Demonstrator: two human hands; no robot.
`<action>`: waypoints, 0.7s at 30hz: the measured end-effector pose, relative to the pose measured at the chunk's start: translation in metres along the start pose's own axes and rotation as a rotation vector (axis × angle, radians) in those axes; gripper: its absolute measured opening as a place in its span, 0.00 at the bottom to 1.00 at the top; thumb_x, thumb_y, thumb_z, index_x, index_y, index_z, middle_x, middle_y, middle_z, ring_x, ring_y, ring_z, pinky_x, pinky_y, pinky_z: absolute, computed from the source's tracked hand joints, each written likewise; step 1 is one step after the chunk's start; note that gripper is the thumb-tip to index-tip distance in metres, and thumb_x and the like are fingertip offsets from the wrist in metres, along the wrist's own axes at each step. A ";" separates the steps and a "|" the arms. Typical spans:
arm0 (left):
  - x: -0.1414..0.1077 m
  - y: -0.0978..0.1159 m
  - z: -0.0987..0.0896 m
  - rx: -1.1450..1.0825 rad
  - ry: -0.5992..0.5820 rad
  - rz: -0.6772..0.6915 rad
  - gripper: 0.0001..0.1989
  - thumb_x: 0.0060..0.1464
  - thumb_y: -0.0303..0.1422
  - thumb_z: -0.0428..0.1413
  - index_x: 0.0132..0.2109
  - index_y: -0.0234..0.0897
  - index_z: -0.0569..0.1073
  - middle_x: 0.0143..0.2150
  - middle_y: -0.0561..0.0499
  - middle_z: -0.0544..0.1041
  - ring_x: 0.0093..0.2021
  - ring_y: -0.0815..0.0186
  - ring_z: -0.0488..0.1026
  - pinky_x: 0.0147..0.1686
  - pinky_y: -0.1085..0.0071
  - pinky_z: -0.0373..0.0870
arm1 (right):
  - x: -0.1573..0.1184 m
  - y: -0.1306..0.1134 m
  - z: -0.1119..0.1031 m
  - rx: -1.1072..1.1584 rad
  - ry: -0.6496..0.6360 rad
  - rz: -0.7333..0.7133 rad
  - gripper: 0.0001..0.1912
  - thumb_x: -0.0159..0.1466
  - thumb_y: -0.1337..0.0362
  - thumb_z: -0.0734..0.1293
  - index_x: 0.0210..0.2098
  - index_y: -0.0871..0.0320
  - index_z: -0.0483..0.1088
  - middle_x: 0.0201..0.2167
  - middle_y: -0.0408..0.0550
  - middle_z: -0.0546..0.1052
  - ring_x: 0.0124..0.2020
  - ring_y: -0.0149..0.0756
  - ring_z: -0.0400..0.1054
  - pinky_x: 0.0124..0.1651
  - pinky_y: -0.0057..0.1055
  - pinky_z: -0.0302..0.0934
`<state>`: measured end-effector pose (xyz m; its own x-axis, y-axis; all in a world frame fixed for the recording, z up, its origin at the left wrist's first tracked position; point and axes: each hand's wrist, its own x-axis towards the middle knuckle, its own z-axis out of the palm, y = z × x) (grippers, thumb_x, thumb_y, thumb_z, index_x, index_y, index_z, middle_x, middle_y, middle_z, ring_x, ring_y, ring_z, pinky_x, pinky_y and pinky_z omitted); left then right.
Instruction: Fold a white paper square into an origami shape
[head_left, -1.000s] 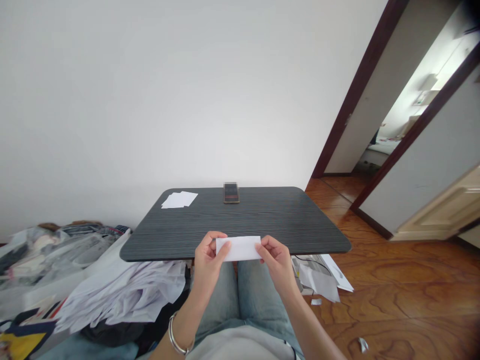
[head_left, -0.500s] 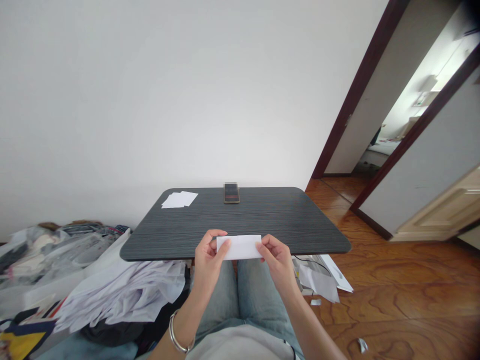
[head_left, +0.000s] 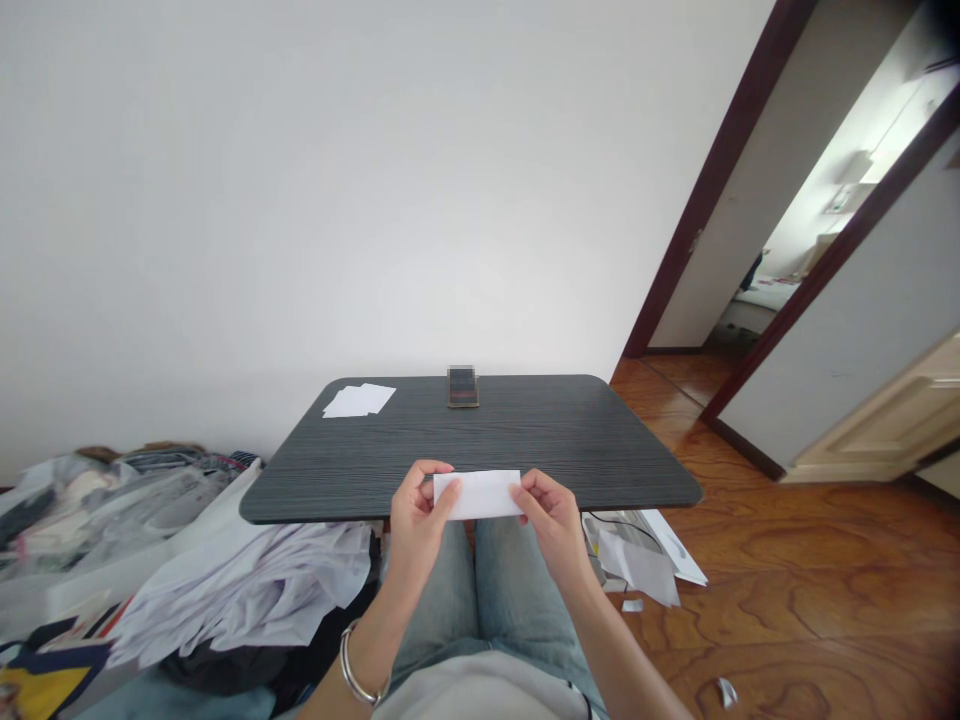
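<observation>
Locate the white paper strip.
The white paper strip is low-centre in the head view, held between left hand and right hand at the near edge of the table.

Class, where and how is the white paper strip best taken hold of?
The paper is probably best held at its two short ends: the left grip from the left, the right grip from the right, thumbs on the near face. It is a thin strip whose length runs from side to side, so end holds should keep it stretched and leave its middle uncovered.

dark device (head_left: 463, 388): table (head_left: 555, 435), far edge | fabric heap (head_left: 255, 580): left | doorframe (head_left: 697, 200): right
</observation>
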<state>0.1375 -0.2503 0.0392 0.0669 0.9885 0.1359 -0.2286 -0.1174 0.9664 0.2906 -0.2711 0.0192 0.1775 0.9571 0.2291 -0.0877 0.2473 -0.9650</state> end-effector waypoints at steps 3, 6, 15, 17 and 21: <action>0.000 -0.001 0.000 -0.002 0.005 -0.001 0.14 0.45 0.37 0.60 0.36 0.36 0.65 0.21 0.56 0.72 0.20 0.72 0.67 0.20 0.79 0.59 | 0.000 0.000 0.000 0.008 0.007 0.005 0.15 0.56 0.56 0.65 0.20 0.57 0.58 0.17 0.37 0.57 0.19 0.26 0.48 0.20 0.24 0.43; 0.001 -0.002 0.000 -0.007 0.009 -0.006 0.14 0.45 0.37 0.60 0.36 0.36 0.65 0.20 0.57 0.72 0.20 0.72 0.67 0.20 0.79 0.58 | 0.000 0.000 0.000 -0.001 0.011 0.014 0.16 0.56 0.55 0.65 0.20 0.57 0.58 0.17 0.37 0.57 0.19 0.26 0.48 0.20 0.24 0.44; 0.001 -0.001 0.001 0.000 0.020 -0.012 0.15 0.44 0.38 0.60 0.35 0.36 0.65 0.20 0.57 0.72 0.19 0.71 0.67 0.19 0.78 0.57 | 0.001 0.001 0.000 -0.009 0.023 0.013 0.15 0.56 0.55 0.65 0.20 0.57 0.59 0.16 0.38 0.57 0.19 0.26 0.49 0.20 0.23 0.45; 0.001 -0.001 0.002 0.000 0.024 -0.011 0.14 0.43 0.38 0.60 0.34 0.36 0.65 0.20 0.57 0.71 0.19 0.71 0.67 0.19 0.78 0.57 | 0.001 0.000 0.000 -0.009 0.026 0.016 0.16 0.55 0.55 0.65 0.20 0.57 0.59 0.16 0.38 0.57 0.19 0.26 0.49 0.20 0.23 0.45; 0.000 -0.002 0.002 -0.011 0.026 -0.011 0.14 0.43 0.38 0.60 0.35 0.36 0.65 0.20 0.57 0.72 0.19 0.72 0.66 0.20 0.79 0.57 | 0.000 -0.001 0.000 -0.006 0.025 0.022 0.16 0.55 0.55 0.65 0.20 0.57 0.59 0.16 0.37 0.58 0.19 0.26 0.49 0.20 0.23 0.45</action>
<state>0.1397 -0.2500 0.0379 0.0445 0.9919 0.1190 -0.2387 -0.1051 0.9654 0.2905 -0.2712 0.0200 0.2005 0.9580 0.2050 -0.0859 0.2256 -0.9704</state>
